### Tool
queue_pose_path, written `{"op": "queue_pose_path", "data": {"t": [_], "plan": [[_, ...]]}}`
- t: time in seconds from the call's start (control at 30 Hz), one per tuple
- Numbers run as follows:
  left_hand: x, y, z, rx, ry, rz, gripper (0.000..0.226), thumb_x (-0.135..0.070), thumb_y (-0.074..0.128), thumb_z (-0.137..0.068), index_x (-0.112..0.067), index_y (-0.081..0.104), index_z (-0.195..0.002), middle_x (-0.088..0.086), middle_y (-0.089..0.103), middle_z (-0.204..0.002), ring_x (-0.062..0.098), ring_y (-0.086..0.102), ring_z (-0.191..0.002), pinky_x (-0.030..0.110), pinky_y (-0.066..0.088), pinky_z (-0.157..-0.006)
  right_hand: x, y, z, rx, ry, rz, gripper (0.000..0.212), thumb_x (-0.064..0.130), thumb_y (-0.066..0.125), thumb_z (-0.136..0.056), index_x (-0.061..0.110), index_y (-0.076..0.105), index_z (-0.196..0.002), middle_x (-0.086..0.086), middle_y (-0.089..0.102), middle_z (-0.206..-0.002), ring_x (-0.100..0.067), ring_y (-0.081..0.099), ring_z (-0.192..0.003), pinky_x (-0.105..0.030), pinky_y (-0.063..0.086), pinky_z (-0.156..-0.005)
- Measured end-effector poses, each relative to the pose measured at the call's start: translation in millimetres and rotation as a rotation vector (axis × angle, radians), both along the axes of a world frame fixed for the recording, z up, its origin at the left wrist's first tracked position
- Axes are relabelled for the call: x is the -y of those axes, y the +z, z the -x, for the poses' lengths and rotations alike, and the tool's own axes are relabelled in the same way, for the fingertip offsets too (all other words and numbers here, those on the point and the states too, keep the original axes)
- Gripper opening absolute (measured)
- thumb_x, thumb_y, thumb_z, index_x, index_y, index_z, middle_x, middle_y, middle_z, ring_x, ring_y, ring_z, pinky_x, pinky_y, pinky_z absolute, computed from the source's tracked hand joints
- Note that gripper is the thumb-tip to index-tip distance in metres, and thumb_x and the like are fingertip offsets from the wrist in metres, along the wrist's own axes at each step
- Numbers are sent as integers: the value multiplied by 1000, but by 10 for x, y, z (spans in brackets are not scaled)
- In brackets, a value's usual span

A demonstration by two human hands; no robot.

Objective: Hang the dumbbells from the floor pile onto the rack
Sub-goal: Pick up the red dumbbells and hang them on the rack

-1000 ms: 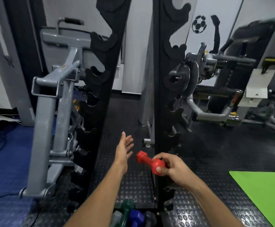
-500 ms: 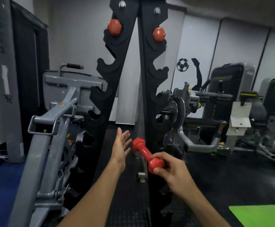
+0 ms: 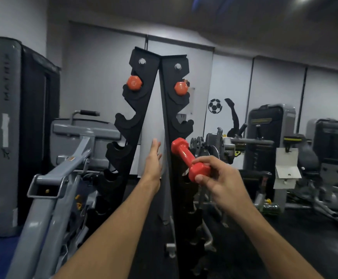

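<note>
While the right hand (image 3: 222, 180) is gripping one head of the red dumbbell (image 3: 190, 159) just in front of the rack (image 3: 165, 137), the left hand (image 3: 154, 158) is hovering beside it, fingers extended. Placement is pending: the next move is likely requiring alignment with a vacant cradle below the hung dumbbells (image 3: 134, 83).

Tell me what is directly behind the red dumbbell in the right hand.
Behind the red dumbbell held by the right hand stands the black rack. The dumbbell and hand cover the rack hooks there, so those stay unseen.
</note>
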State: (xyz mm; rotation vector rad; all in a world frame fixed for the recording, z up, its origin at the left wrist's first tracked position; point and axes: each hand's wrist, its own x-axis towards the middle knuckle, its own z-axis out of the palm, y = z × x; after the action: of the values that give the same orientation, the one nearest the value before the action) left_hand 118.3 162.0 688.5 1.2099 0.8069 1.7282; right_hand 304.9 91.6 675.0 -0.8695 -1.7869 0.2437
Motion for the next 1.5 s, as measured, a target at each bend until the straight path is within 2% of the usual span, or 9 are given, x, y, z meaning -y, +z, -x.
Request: {"op": "queue_pose_path", "data": {"t": [0.23,0.4,0.57,0.63,0.73,0.9,1.17,1.4,1.5], "plan": [[352,582,-144,-41,-24,-42,67,-57,15,-107,-16,40,-154,-1,44,-150,13,43,-132,31,32,-107,-9,592,-33,-122,-70,-78,35,11,78,-87,37,70,-110,9,70,-105,-1,67,-91,-15,52,-81],[488,766,-202,-89,-23,-98,66,-51,10,-109,-13,38,-154,7,38,-161,22,37,-144,38,29,-116,-277,1027,33,-199,-112,-46,35,10,76,-89,31,69,-117,10,65,-103,-20,68,-103,-46,59,-93],[473,816,-166,-137,-31,-83,67,-52,9,-108,-14,38,-154,9,37,-161,24,37,-146,40,30,-116,-569,1275,138,-210,-198,-45,37,15,77,-90,25,68,-124,0,65,-111,-24,66,-106,-45,56,-98],[464,833,-162,-143,-44,-85,67,-52,10,-108,-12,39,-154,10,40,-159,9,53,-128,28,39,-102,-695,1341,178,-209,-207,-8,35,15,76,-92,19,68,-126,-7,69,-115,-25,68,-103,-41,59,-95],[472,860,-169,-202,-22,-97,69,-52,9,-108,-10,43,-152,10,47,-151,-17,60,-64,5,46,-64,-910,1401,242,-166,-258,13,35,19,74,-94,14,68,-128,-12,71,-116,-26,70,-100,-36,60,-88],[267,816,-79,-174,-100,-96,71,-57,7,-106,-18,46,-150,-4,56,-137,3,43,-111,28,30,-95,-1115,1408,353,-146,-291,-7,35,21,73,-95,14,68,-129,-7,71,-116,-20,64,-101,-27,49,-85],[181,795,-53,-113,-88,-74,68,-62,6,-104,-30,56,-137,-24,62,-89,-6,56,-89,31,36,-97,-1252,1375,492,-49,-315,-16,33,41,73,-93,27,70,-122,-3,74,-115,-23,67,-109,-44,51,-101],[120,733,-71,-153,-45,-105,70,-58,9,-106,-19,49,-148,-18,61,-97,-8,60,-79,15,46,-82,-1303,1358,440,10,-227,27,48,40,76,-90,12,67,-128,-4,72,-117,-18,65,-105,-27,48,-91],[121,721,-87,-153,-68,-113,68,-55,13,-107,-15,48,-149,-10,57,-109,-4,55,-97,15,44,-84,-1315,1357,416,57,-235,49,43,42,71,-94,12,68,-124,-4,71,-109,-20,64,-98,-21,43,-71]]}}
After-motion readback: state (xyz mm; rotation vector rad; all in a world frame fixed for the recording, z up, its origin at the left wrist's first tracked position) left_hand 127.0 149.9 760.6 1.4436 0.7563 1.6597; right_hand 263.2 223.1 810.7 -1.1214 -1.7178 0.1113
